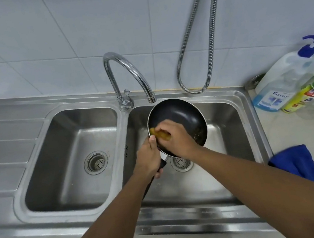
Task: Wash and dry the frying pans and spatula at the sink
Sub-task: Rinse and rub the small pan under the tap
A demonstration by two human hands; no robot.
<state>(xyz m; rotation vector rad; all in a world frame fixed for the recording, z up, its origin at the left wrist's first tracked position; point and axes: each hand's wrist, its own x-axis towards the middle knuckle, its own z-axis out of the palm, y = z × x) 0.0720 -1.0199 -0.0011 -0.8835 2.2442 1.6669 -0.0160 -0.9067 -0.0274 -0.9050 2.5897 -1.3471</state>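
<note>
A small round black non-stick frying pan is held tilted over the right-hand basin of the double stainless-steel sink, just below the spout of the curved chrome tap; the left hand is closed round the pan's black handle, thumb lying up against the pan's near rim; the right hand is inside the pan, fingers pressed together on a yellow-brown scouring sponge against the pan's near-left inner wall; pale specks of residue cling to the pan's inner surface to the right of that hand; the drain strainer of the right basin shows beneath the pan. Right of the sink, on the pale table, stand a clear pump bottle with a blue head and a yellow bottle with a green cap; nearer the sink's right front corner lies a crumpled blue cloth. A ribbed metal hose hangs in a loop on the tiled wall behind the sink.
</note>
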